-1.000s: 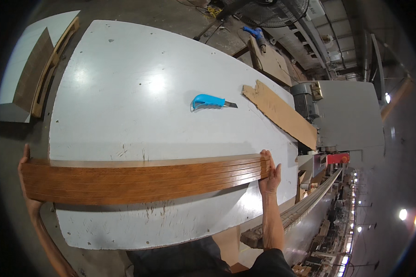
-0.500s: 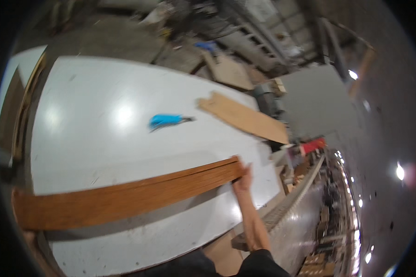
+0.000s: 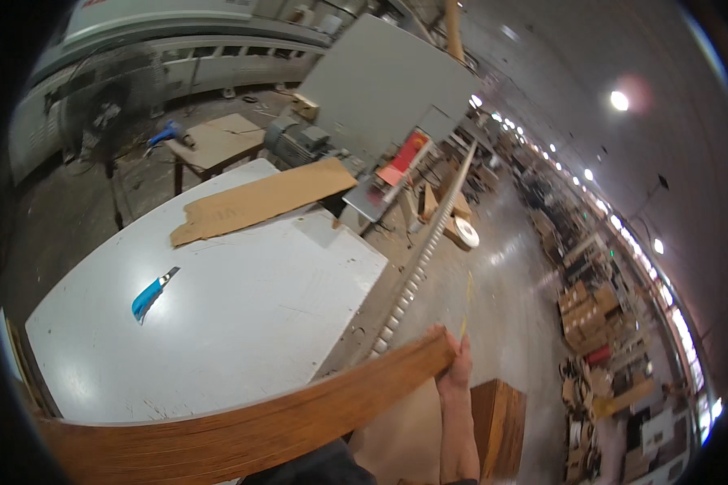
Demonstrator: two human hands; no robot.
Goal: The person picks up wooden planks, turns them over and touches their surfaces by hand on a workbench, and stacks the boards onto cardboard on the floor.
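Note:
A long brown wood-grain board (image 3: 259,424) slants across the lower part of the view, rising from the lower left to the right. At its far right end my right hand (image 3: 456,365) is closed around the edge, out past the white tabletop (image 3: 251,347). The board's left end runs to the dark rim of the picture, and my left hand does not show there. A blue utility knife (image 3: 152,297) with its blade out lies on the tabletop. Beyond it rests a flat strip of brown cardboard (image 3: 259,202).
Along the table's right side runs a long rail with rollers (image 3: 404,303). A wood-grain stack (image 3: 497,428) stands right of my forearm. Behind the table are a grey motor (image 3: 295,144), a small stand (image 3: 218,141) with a blue power tool (image 3: 170,136), and a large grey panel (image 3: 388,81).
My view has swung to the right. The board has moved off the middle of the tabletop toward me and the right, still in my right hand. My left hand has gone out of view.

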